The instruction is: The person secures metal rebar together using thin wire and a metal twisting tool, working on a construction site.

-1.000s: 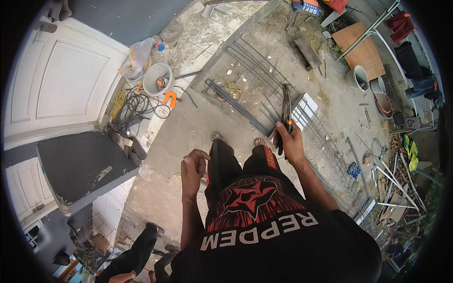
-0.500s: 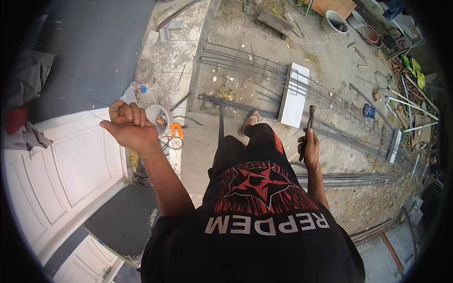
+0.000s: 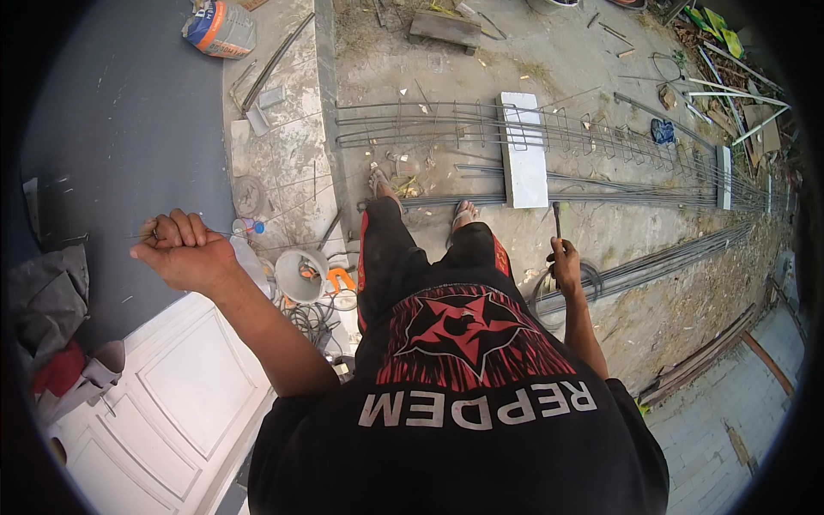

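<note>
My remote view, left hand (image 3: 184,252) clenched on thin wire (image 3: 225,233), right hand (image 3: 565,266) grasping pincers (image 3: 558,221), rebar cage (image 3: 408,125) crossing white block (image 3: 524,176)

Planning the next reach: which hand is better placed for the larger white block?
Likely the right hand: it appears nearer the larger white block, though it grips a dark tool. The left hand is curled, far off to the left.
</note>
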Motion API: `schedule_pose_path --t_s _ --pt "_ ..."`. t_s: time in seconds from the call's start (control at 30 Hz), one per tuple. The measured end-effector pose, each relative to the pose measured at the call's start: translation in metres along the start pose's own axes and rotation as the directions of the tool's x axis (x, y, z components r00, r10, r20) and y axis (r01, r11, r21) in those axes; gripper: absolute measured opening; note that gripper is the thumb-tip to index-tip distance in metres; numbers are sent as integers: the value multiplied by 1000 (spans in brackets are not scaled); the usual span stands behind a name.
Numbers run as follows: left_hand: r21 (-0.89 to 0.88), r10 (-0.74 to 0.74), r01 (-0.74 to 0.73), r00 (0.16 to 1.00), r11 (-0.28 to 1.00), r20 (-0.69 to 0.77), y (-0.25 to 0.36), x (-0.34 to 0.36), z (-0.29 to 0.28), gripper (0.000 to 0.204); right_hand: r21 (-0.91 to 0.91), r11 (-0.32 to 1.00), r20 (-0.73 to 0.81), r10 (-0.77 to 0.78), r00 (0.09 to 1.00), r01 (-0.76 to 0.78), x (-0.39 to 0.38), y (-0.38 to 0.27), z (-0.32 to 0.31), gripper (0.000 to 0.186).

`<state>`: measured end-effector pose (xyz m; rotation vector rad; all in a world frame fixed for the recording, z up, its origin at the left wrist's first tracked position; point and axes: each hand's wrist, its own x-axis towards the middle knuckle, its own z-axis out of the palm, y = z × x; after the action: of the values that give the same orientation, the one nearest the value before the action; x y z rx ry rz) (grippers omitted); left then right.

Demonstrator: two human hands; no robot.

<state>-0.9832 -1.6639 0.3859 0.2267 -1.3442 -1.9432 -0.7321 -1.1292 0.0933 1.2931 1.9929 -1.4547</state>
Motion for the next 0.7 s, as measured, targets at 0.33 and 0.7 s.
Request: schedule_pose_path --t_s 0.33,0.7 --pt "123 -118 115 993 986 18 -191 107 105 54 185 944 -206 310 928 -274 -37 57 114 64" --pt "-20 -488 488 873 873 11 -445 62 64 63 -381 909 -81 152 985 -171 129 118 217 60"
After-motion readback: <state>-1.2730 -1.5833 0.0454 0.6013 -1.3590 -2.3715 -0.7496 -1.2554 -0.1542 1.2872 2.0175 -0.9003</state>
